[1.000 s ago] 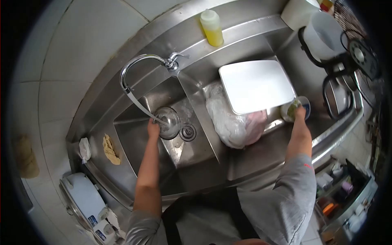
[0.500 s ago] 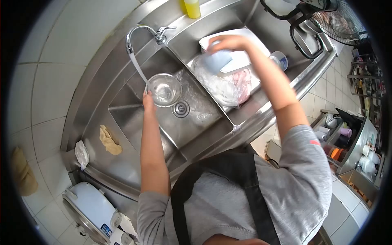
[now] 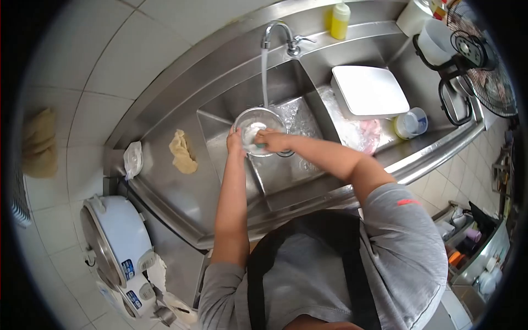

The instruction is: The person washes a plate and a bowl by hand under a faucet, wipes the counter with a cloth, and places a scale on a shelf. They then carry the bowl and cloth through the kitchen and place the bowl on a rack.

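A round, clear bowl [image 3: 264, 114] is over the left sink basin, with some white suds inside. My left hand [image 3: 235, 142] is closed on its left rim. Inside the bowl, my right hand [image 3: 274, 141] presses a small greenish sponge [image 3: 259, 146], mostly covered by the fingers. Water [image 3: 265, 77] runs from the curved faucet [image 3: 279, 25] just behind the bowl and splashes into the basin [image 3: 297, 181].
In the right basin lie a white rectangular container [image 3: 371, 91], a plastic bag with something pinkish [image 3: 366, 135] and a clear tub [image 3: 411, 123]. A yellow bottle [image 3: 340, 22] stands behind. A beige cloth [image 3: 182, 152] and a fan [image 3: 484, 60] flank the sink.
My right hand has come from the right basin, where it held a blurred pale thing, into the bowl. The bowl has moved out of the stream, towards me. The view has shifted.
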The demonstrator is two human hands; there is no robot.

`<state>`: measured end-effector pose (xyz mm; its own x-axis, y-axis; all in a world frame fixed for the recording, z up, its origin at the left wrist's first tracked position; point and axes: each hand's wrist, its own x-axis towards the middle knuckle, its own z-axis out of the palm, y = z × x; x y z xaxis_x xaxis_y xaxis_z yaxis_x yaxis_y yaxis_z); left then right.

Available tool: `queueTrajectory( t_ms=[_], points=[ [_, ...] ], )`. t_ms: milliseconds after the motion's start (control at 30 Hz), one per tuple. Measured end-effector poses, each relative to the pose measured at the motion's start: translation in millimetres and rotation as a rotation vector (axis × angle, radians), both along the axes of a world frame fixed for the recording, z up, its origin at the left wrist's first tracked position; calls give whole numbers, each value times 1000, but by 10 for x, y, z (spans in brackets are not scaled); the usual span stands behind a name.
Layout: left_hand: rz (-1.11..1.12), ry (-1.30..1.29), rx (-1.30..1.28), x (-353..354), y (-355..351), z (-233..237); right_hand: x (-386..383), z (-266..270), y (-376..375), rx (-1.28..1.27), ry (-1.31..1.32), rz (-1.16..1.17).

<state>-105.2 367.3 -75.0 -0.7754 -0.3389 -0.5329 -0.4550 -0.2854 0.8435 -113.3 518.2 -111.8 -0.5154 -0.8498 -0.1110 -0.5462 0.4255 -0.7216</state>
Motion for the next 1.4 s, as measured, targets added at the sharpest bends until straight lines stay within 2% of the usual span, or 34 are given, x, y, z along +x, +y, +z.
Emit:
queueTrajectory(
  t_ms=[67,100,167,200,267,300,333,400,433,467,533,567,600,667,733,767,800,867,900,933,967,1000,1100,1133,1200,1267,1333,1367,1400],
  points=[
    [-133,-31,29,65,-56,17,-126,254,367,118,401,243],
    [-126,-18,31,36,-29,46,-256,216,406,121,415,250],
    [-201,-89,128,-29,60,131,-476,160,389,-32,957,212],
    [-241,-132,176,-41,94,170,-483,107,320,-32,963,218],
    [-221,-115,180,-128,156,195,-384,208,85,-16,865,-243],
    [-197,-46,221,-183,175,157,-326,169,-52,-123,731,-450],
    [-174,21,260,-227,182,102,-301,149,-180,-124,741,-447],
    [-159,79,336,-279,207,-28,-235,72,-380,-459,106,-743],
    [-104,109,276,-318,225,-59,-215,-78,-463,-797,-37,-757],
    [-49,137,218,-344,227,-91,-174,-91,-436,-798,-35,-758],
    [-133,225,248,-346,191,-34,-73,-134,-305,-490,-187,-642],
    [-166,198,224,-323,206,88,-21,-84,-241,-244,-132,-606],
    [-199,169,201,-288,235,204,-13,-39,-121,-242,-136,-608],
    [-204,143,264,-301,231,180,-93,-88,174,54,240,-159],
    [-273,169,17,-287,262,183,-294,50,440,132,554,13],
    [-269,179,20,-366,292,192,-347,-44,468,50,748,-83],
    [-267,225,-14,-412,321,191,-349,-75,420,53,750,-80],
    [-264,257,-44,-411,376,127,-246,-136,225,-16,676,-467],
    [-230,278,-17,-442,405,109,-155,-85,123,75,443,-546],
    [-198,298,13,-467,449,88,-118,-74,-90,20,206,-699],
    [-167,246,-112,-458,506,104,-94,-78,-224,-34,-37,-847],
    [-173,238,-107,-450,522,87,-47,-105,-214,-27,-44,-854],
    [-167,199,41,-577,343,-70,43,-149,-205,-218,-123,-724],
    [-166,194,41,-614,270,-9,64,-161,-217,-283,-149,-675],
    [-207,228,212,-612,149,219,112,-130,-116,-344,-188,-618],
    [-254,212,231,-575,79,352,-37,109,290,28,511,-311],
    [-359,179,108,-573,62,337,-333,171,432,95,693,-226],
    [-376,160,101,-622,59,340,-464,139,407,94,687,-220],
    [-372,161,103,-698,68,330,-616,106,367,117,800,-247]
  ],
)
